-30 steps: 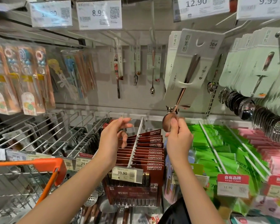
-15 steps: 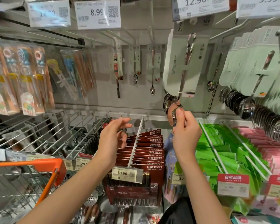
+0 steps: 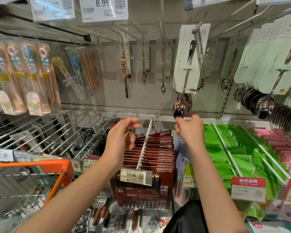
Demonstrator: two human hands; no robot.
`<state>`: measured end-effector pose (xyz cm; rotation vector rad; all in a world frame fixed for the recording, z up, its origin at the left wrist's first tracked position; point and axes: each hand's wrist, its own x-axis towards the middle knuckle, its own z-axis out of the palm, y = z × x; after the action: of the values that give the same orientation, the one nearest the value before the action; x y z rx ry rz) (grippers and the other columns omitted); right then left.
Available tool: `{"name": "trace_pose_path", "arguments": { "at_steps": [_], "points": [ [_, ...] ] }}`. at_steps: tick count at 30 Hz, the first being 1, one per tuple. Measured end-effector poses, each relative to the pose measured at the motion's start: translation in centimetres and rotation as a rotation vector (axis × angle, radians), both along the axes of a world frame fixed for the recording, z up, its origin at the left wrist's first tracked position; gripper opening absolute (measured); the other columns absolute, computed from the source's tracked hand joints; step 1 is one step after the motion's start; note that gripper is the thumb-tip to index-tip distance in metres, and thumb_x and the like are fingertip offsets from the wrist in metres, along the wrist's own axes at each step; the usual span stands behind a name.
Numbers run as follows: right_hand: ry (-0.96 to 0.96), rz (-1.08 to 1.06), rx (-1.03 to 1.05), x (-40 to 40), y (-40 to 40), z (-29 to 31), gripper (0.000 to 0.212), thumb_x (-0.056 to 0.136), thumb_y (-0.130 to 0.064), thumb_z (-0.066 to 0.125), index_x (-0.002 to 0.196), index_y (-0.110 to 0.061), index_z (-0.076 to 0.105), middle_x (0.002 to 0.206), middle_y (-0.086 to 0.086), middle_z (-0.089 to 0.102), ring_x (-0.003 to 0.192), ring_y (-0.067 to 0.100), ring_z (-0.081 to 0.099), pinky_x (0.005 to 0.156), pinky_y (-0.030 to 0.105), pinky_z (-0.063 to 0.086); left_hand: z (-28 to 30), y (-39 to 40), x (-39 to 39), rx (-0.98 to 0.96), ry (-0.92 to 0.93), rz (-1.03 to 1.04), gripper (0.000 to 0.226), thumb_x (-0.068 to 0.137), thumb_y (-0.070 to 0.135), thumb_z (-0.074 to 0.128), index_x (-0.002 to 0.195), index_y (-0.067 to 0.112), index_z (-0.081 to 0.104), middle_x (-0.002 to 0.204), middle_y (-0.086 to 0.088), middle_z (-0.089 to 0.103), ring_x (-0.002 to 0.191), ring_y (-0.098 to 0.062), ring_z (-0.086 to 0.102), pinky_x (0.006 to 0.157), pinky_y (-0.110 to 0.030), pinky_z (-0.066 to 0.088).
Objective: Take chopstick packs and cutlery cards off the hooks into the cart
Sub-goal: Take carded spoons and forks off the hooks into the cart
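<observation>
A pale green spoon card (image 3: 186, 64) hangs upright on a hook at upper centre, and its steel spoon bowl (image 3: 181, 108) dangles below the card. My right hand (image 3: 189, 132) is just under that bowl, fingers loosely curled, with nothing visibly gripped. My left hand (image 3: 123, 137) hovers with relaxed fingers over the row of dark red chopstick packs (image 3: 165, 158), which hang on a white hook (image 3: 144, 143). The cart (image 3: 40, 165), with an orange rim and a wire basket, is at lower left.
More spoon cards (image 3: 275, 64) crowd the hooks at right. Green packs (image 3: 233, 157) and pink packs (image 3: 279, 148) hang at lower right. Children's chopstick packs (image 3: 23, 78) hang at left above bare wire hooks (image 3: 40, 132). Price tags (image 3: 104, 7) jut out overhead.
The spoon card, tilted out in my right hand a second ago, swung back upright on its hook. My right hand then dropped below the spoon bowl. My left hand barely moved.
</observation>
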<state>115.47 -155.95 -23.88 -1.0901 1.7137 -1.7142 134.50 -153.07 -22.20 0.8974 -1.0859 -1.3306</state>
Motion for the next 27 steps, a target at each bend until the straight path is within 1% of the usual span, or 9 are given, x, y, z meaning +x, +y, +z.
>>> {"name": "trace_pose_path", "arguments": {
  "at_steps": [2,4,8,10,12,16,21,24,27],
  "points": [
    [-0.018,0.066,0.201,-0.2,-0.5,-1.0,0.033,0.087,-0.018,0.062,0.114,-0.005,0.049,0.071,0.009,0.061,0.054,0.02,0.056,0.068,0.043,0.051,-0.2,-0.5,0.2,0.033,-0.059,-0.023,0.025,0.101,0.02,0.044,0.106,0.01,0.067,0.084,0.001,0.068,0.047,-0.006,0.044,0.039,-0.017,0.034],
    [-0.024,0.147,0.291,0.2,0.0,-1.4,0.038,0.091,-0.018,0.059,0.121,0.0,0.044,0.074,0.011,0.061,0.052,0.016,0.056,0.057,0.034,0.05,-0.1,-1.1,0.7,0.105,-0.205,-0.107,0.023,0.1,0.022,0.047,0.107,0.012,0.067,0.09,-0.001,0.068,0.05,-0.006,0.047,0.041,-0.018,0.036],
    [0.02,0.343,0.293,2.6,1.6,-0.8,0.024,0.096,-0.017,0.053,0.115,-0.002,0.051,0.068,0.009,0.06,0.052,0.016,0.054,0.05,0.026,0.045,1.3,-1.2,2.8,0.167,-0.86,-0.454,0.024,0.099,0.035,0.05,0.11,0.02,0.064,0.098,-0.001,0.073,0.067,-0.011,0.066,0.054,-0.021,0.05],
    [0.06,0.409,0.284,4.1,2.3,-0.2,0.016,0.097,-0.016,0.051,0.107,-0.005,0.056,0.068,0.008,0.061,0.051,0.015,0.054,0.051,0.026,0.045,1.7,-1.1,4.2,0.15,-1.003,-0.523,0.023,0.096,0.037,0.054,0.11,0.021,0.063,0.104,-0.004,0.072,0.08,-0.015,0.071,0.065,-0.025,0.055],
    [0.117,0.464,0.273,5.9,3.1,0.5,0.013,0.097,-0.017,0.05,0.102,-0.008,0.058,0.068,0.007,0.063,0.051,0.014,0.054,0.053,0.027,0.045,1.8,-0.6,5.8,0.155,-0.939,-0.446,0.024,0.096,0.035,0.055,0.112,0.019,0.063,0.105,-0.004,0.072,0.083,-0.016,0.071,0.069,-0.026,0.057],
    [0.26,0.6,0.199,9.7,4.8,2.0,0.015,0.097,-0.019,0.05,0.099,-0.011,0.062,0.069,0.003,0.065,0.051,0.011,0.056,0.056,0.026,0.046,2.0,1.2,10.3,0.123,-0.791,-0.302,0.021,0.095,0.029,0.053,0.109,0.02,0.066,0.106,-0.006,0.073,0.073,-0.014,0.066,0.059,-0.021,0.053],
    [0.379,0.84,0.068,16.1,7.3,3.6,0.014,0.096,-0.019,0.053,0.088,-0.013,0.063,0.069,0.004,0.066,0.047,0.004,0.056,0.055,0.022,0.047,2.3,5.2,18.9,0.1,-0.655,-0.147,0.059,0.06,0.065,0.073,0.103,0.024,0.072,0.095,-0.001,0.075,0.06,-0.007,0.061,0.053,-0.017,0.048],
    [0.41,0.981,0.033,20.2,8.7,4.0,0.016,0.095,-0.018,0.055,0.082,-0.016,0.063,0.066,0.003,0.065,0.046,0.008,0.055,0.055,0.023,0.047,1.6,8.0,23.2,0.113,-0.618,-0.053,0.04,0.077,0.046,0.064,0.106,0.018,0.07,0.092,-0.001,0.075,0.061,-0.008,0.059,0.054,-0.017,0.047],
    [0.472,1.118,0.032,24.6,9.6,3.9,0.018,0.095,-0.017,0.054,0.079,-0.018,0.062,0.062,0.002,0.064,0.044,0.01,0.054,0.053,0.024,0.046,-0.1,11.0,27.1,0.212,-0.539,0.039,0.035,0.073,0.039,0.069,0.101,0.017,0.069,0.088,0.0,0.073,0.055,-0.007,0.058,0.046,-0.014,0.045]
  ]
}}
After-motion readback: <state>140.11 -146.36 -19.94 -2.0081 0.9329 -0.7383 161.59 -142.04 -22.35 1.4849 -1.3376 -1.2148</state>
